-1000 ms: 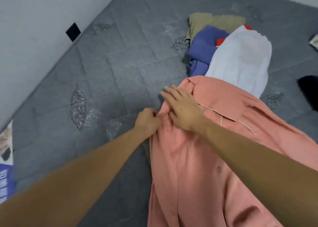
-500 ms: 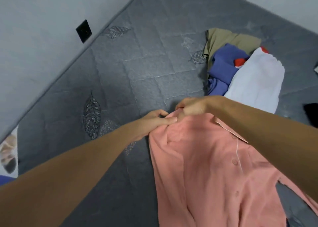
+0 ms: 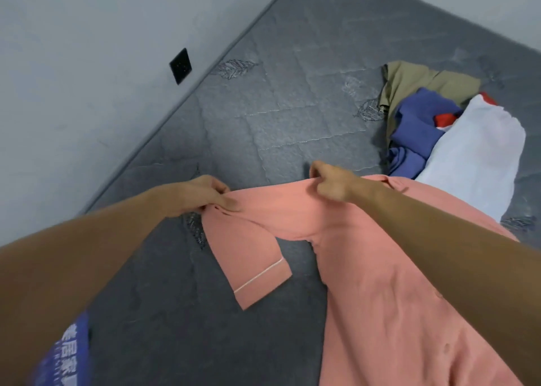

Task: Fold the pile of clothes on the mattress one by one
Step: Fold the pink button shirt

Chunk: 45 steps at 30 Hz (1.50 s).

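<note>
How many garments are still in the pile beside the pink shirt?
4 visible: khaki at the back, blue before it, red peeking out, white on top; more may be hidden.

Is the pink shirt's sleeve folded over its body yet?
No, the sleeve lies spread out on the mattress, beside the shirt body.

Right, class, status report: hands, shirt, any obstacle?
Left hand, right hand pinch pink shirt. Sleeve stretched out. Clothes pile beside shirt.

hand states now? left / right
Left hand: pinching the pink shirt at the sleeve's top edge.
Right hand: gripping the pink shirt near the shoulder.
</note>
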### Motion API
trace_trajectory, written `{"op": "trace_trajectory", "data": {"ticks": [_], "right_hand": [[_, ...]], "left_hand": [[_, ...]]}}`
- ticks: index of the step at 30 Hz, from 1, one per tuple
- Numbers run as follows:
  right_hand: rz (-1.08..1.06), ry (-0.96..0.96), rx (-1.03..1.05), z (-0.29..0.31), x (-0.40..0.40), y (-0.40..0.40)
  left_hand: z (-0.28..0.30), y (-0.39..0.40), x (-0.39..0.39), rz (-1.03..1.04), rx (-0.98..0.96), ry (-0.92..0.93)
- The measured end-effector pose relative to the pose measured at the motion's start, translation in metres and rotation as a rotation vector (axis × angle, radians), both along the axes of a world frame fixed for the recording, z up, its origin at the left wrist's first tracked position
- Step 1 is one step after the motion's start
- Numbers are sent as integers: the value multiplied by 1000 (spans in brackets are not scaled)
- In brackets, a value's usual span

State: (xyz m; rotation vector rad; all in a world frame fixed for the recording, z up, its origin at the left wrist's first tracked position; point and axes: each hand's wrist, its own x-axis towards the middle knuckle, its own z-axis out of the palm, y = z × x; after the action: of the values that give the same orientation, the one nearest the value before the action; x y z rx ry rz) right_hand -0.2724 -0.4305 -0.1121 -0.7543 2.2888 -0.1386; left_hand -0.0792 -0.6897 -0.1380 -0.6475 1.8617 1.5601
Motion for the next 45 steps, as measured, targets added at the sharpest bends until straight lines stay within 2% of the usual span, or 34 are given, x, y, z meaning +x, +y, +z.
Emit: {"op": "trace_trajectory", "data": {"ticks": [2, 5, 7, 9, 12, 13, 16, 21, 22, 25, 28, 31, 33, 35, 36, 38, 40, 42, 45], "right_hand": [[5, -98, -25, -7, 12, -18], [156, -288, -18, -10, 37, -49], [218, -348, -39, -12, 53, -69], [217, -336, -106, -18, 66, -90], [159, -325, -180, -22, 77, -114], [157, -310, -175, -22, 77, -120], [169, -205, -120, -19, 73, -130], [198, 73, -78, -22, 75, -145], [207, 103, -77, -24, 77, -147], [240, 175, -36, -35, 81, -147], [241, 248, -19, -43, 81, -145], [292, 431, 20, -46, 84, -142], [284, 634, -45, -43, 92, -142], [295, 734, -253, -35, 114, -148], [322, 695, -400, -32, 132, -153], [427, 456, -599, -34, 172, -162], [502, 190, -557, -50, 207, -164], [388, 64, -515, -64, 224, -166], [67, -174, -484, -52, 238, -174]], "left_hand": [[-3, -17, 10, -1, -82, 48], [-10, -29, 15, 45, -398, 291], [-11, -32, 17, 52, -471, 400], [-7, -36, 22, -85, -485, 341], [1, -53, 37, -382, -468, 76], [0, -61, 43, -428, -468, 45], [-9, -84, 59, -282, -459, 142], [-21, -91, 80, 320, -424, 360], [-20, -89, 82, 369, -406, 367], [-15, -91, 90, 291, -465, 308], [-4, -103, 101, 72, -477, 177], [-1, -112, 114, -165, -672, 60], [-4, -119, 122, -113, -804, 31], [-6, -123, 129, 62, -835, 30], [-5, -124, 132, 137, -843, 25], [-7, -124, 138, 251, -841, 7], [-8, -120, 144, 390, -776, 17], [-11, -115, 151, 555, -638, 75], [-6, -98, 158, 708, -433, 200]]}}
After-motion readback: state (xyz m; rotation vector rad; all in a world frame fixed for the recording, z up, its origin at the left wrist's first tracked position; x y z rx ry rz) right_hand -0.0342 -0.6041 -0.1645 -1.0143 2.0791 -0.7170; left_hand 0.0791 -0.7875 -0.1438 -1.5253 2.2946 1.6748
